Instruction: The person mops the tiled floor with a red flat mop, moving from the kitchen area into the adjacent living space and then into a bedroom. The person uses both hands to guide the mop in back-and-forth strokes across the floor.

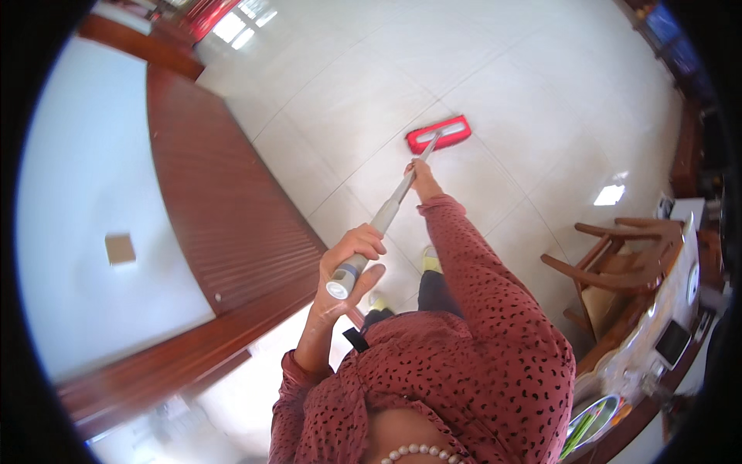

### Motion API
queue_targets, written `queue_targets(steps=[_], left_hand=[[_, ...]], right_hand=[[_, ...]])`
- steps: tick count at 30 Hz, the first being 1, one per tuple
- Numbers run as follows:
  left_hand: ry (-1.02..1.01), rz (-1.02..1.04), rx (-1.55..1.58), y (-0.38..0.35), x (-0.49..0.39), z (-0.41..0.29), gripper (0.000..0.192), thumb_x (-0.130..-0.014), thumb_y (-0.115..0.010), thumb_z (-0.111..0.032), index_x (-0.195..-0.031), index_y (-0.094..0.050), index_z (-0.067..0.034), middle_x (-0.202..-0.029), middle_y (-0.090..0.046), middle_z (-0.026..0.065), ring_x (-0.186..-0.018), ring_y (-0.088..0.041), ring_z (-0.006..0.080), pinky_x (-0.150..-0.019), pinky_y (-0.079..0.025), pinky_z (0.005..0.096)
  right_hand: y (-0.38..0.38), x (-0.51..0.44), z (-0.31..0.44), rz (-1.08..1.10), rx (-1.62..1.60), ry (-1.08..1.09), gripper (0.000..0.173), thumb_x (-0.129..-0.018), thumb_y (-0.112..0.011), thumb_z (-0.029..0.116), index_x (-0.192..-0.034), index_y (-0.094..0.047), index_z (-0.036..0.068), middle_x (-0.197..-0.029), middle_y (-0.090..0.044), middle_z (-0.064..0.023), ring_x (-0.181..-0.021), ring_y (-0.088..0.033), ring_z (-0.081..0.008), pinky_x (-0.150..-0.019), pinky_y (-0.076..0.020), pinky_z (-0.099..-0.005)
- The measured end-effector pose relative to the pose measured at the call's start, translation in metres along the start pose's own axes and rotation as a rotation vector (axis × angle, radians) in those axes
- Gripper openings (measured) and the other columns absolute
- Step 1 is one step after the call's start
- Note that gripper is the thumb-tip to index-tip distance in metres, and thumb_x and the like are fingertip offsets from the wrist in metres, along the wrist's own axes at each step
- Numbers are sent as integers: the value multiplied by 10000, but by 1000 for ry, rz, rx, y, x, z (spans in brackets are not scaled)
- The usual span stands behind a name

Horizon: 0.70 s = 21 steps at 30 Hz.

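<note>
A flat mop with a red pad [413,139] and a pale frame lies on the tiled floor ahead of me. Its grey telescopic handle [385,216] rises from the pad towards my chest. Near the top end of the handle, my left hand [352,246] is wrapped around it, with the round end cap showing by the thumb. Farther down, close to the mop head, my right hand [422,174] grips the thinner part of the pole, the arm stretched forward.
A dark red wooden door [226,191] and white wall [87,191] stand on the left. At the right are a wooden armchair [626,284] and a table edge [626,359] bearing a dark-screened device [673,344] and a dish of green vegetables [584,428]. My shoes [430,261] are below the pole.
</note>
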<state>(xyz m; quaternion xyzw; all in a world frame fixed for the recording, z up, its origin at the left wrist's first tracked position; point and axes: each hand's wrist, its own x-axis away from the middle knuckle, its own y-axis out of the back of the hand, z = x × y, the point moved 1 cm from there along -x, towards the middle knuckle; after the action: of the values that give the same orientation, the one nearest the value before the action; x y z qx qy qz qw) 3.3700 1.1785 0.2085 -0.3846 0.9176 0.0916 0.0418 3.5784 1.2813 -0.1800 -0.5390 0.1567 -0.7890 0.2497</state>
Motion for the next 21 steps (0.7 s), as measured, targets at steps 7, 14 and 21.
queue_targets(steps=[7, 14, 21], left_hand=[[-59, -381, -69, 62, 132, -60, 373, -769, -704, -441, -738, -597, -86, -823, -652, 116, -853, -616, 287, -941, -416, 588], [-227, -1192, -35, 85, 334, -132, 434, -850, -484, -528, -740, -422, -113, -573, -385, 30, -560, -401, 178, -853, -392, 443], [139, -1260, 3, 22, 442, -151, 311, -810, -472, -318, -678, -467, -36, -771, -547, 200, -768, -533, 310, -962, -379, 527]], right_hand=[[-47, 107, -125, 114, 79, -280, 145, -905, -519, 133, -773, -481, 86, -608, -503, -44, -569, -527, -178, -531, -472, -324], [-7, 271, -312, 408, 211, -879, 154, -924, -490, 139, -801, -520, 52, -729, -601, -98, -669, -619, -207, -597, -570, -344], [111, 310, -430, 394, 491, -1121, 157, -889, -500, 124, -766, -510, 28, -666, -565, -94, -613, -596, -214, -565, -550, -341]])
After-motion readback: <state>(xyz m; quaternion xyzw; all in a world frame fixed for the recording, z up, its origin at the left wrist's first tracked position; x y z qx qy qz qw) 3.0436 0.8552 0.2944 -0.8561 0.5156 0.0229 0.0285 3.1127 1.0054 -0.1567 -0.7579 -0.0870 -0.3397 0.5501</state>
